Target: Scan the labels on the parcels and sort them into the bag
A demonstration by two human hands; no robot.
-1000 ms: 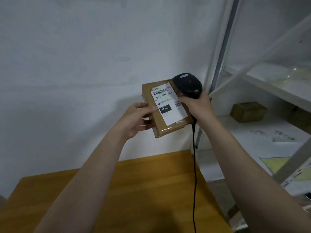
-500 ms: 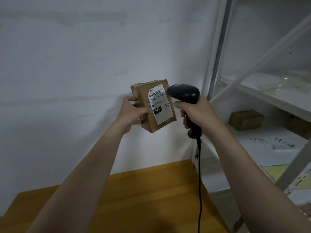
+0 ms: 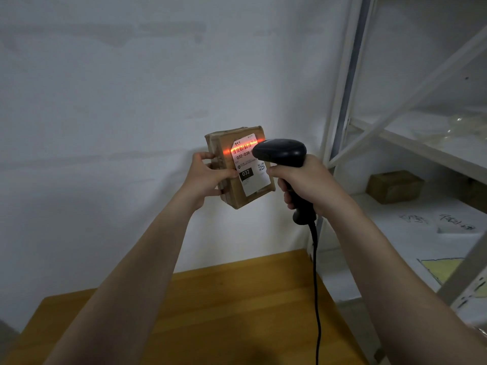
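Scanner [image 3: 280,152] swung up beside the parcel [image 3: 238,167] — red beam now crossing its barcode. Left hand [image 3: 208,177] fingers grip the parcel above the counter [image 3: 210,312], right hand [image 3: 305,183] wraps the scanner handle — any wobble could spoil the read.

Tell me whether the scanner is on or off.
On. A red line glows across the barcode on the parcel label, just ahead of the scanner, which the right hand holds.
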